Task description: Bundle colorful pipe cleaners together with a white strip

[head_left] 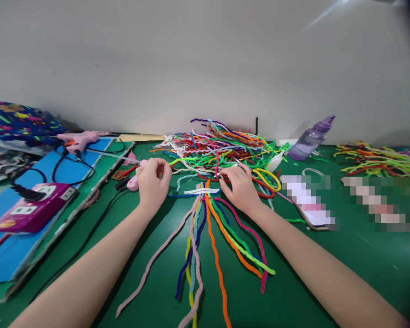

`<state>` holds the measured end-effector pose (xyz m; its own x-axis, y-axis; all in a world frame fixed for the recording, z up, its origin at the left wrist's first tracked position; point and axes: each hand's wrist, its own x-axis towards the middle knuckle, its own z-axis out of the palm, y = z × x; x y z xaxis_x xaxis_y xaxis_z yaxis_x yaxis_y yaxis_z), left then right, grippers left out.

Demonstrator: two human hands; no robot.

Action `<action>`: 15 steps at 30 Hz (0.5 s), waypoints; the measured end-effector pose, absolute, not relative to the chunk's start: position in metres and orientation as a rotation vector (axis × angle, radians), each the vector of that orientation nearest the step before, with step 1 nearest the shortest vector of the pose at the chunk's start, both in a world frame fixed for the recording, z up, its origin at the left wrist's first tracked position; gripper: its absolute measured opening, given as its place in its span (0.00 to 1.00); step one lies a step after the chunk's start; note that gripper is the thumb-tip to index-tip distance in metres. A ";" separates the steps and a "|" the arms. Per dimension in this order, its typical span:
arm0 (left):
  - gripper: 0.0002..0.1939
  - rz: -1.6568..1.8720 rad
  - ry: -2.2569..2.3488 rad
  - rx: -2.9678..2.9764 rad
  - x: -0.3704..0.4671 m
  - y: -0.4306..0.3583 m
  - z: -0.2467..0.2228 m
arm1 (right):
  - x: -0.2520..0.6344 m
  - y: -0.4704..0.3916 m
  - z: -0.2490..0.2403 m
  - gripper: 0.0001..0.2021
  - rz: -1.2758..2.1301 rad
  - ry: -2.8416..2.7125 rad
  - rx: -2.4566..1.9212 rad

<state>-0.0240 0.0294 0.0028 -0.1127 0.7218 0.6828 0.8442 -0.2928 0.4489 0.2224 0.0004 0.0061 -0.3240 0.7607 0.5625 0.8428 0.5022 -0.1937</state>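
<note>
Several coloured fuzzy stems (210,237) fan out toward me on the green table (140,273), gathered at the top near a white strip (201,192). My left hand (154,182) is closed, thumb and fingertips pressed together, left of that bundle and beside a pink tool (133,182); what it pinches, if anything, I cannot make out. To the right of the bundle's top, my right hand (237,184) rests low with its fingers bent around something too small to name. Behind both hands lies a tangled pile of coloured stems (222,146).
A pink glue gun (78,140) and a magenta power strip (37,207) with black cords lie on a blue board (7,255) at left. At right are a white glue bottle (275,161), a purple bottle (310,139), a phone (307,202) and more stems (379,159).
</note>
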 end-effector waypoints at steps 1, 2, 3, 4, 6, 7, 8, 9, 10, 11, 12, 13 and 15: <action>0.08 -1.400 -1.786 -1.984 -0.024 0.029 0.003 | 0.222 0.000 0.006 0.09 -0.182 -2.149 -1.305; 0.08 -1.417 -1.786 -1.980 -0.024 0.029 0.003 | 0.222 0.000 0.006 0.09 -0.186 -2.152 -1.301; 0.08 -1.426 -1.781 -1.983 -0.024 0.029 0.003 | 0.222 -0.001 0.005 0.09 -0.191 -2.153 -1.299; 0.08 -1.426 -1.772 -1.995 -0.024 0.028 0.003 | 0.222 -0.001 0.005 0.09 -0.194 -2.154 -1.299; 0.08 -1.401 -1.748 -2.030 -0.023 0.028 0.003 | 0.221 -0.001 0.005 0.09 -0.193 -2.158 -1.301; 0.08 -1.371 -1.738 -2.054 -0.023 0.028 0.002 | 0.221 -0.001 0.005 0.09 -0.190 -2.160 -1.303; 0.08 -1.321 -1.727 -2.086 -0.022 0.028 0.001 | 0.221 -0.001 0.005 0.09 -0.186 -2.160 -1.305; 0.08 -1.249 -1.716 -2.129 -0.022 0.028 0.000 | 0.221 -0.002 0.005 0.09 -0.184 -2.158 -1.308; 0.08 -1.161 -1.707 -2.178 -0.022 0.028 -0.001 | 0.220 -0.002 0.005 0.09 -0.183 -2.156 -1.310; 0.08 -1.069 -1.703 -2.221 -0.022 0.029 -0.002 | 0.220 -0.002 0.006 0.09 -0.183 -2.154 -1.311; 0.07 -0.984 -1.700 -2.258 -0.022 0.029 -0.003 | 0.220 -0.003 0.006 0.09 -0.185 -2.150 -1.311; 0.08 -0.913 -1.695 -2.286 -0.022 0.029 -0.004 | 0.219 -0.003 0.007 0.09 -0.188 -2.148 -1.310; 0.10 -0.818 -1.668 -2.317 -0.022 0.029 -0.004 | 0.218 -0.004 0.008 0.09 -0.197 -2.148 -1.305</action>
<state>-0.0219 0.0286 -0.0042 0.2231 0.8230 0.5224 0.9169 -0.3591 0.1743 0.2184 -0.0040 0.0082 -0.3275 0.7545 0.5688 0.8452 0.5030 -0.1806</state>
